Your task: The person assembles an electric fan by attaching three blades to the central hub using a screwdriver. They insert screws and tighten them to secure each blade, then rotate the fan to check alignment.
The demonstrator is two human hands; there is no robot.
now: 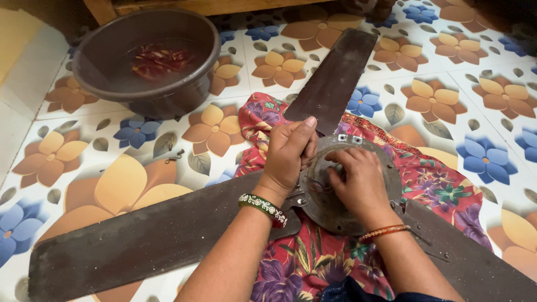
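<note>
A dusty brown ceiling fan lies on a red flowered cloth (436, 179) on the floor. Its round motor hub (386, 168) sits in the middle, with one blade (335, 72) pointing away, one blade (134, 246) to the lower left and one blade (475, 263) to the lower right. My left hand (285, 154) grips the hub's left edge near the far blade's root, thumb up. My right hand (358, 182) rests on top of the hub with fingers curled at its centre; what they pinch is hidden. Both wrists wear bangles.
A dark brown plastic basin (95, 56) with water and red bits stands at the upper left. A few small screws (176, 157) lie on the flower-patterned floor tiles left of the cloth. A wooden furniture edge (106, 8) runs along the top.
</note>
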